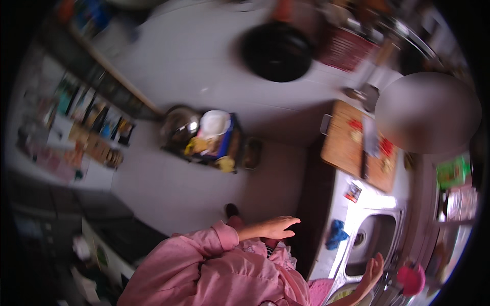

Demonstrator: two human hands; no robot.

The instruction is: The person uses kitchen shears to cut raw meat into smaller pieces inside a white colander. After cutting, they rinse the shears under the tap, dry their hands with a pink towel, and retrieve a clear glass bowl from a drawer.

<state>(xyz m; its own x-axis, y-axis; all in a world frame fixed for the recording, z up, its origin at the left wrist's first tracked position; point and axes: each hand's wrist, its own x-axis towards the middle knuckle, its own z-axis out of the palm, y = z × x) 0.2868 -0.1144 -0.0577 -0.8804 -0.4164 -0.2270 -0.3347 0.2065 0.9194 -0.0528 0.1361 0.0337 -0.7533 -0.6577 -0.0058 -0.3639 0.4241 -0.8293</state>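
Note:
Extended in front of my pink-sleeved arm, my left hand (281, 227) holds nothing, and its fingers are apart. My right hand (372, 269) is raised at the near end of the stainless steel sink (377, 233), also with nothing in it. Below its wrist sits a bowl (344, 294) with pale green contents, partly hidden by the forearm. A blue cloth (337, 234) lies on the counter edge beside the sink. Farther along is a wooden cutting board (338, 139). On it rest a kitchen knife (370, 137) with a broad blade, chopped red pieces (386, 147) and pale yellowish pieces (356, 135).
A small packet (353, 192) lies between board and sink. A black frying pan (277, 51) hangs on the tiled wall near a red basket (344, 49). On the floor, a rack (233, 134) holds containers. Shelves (95, 111) line the left. A pink item (410, 279) stands behind the sink.

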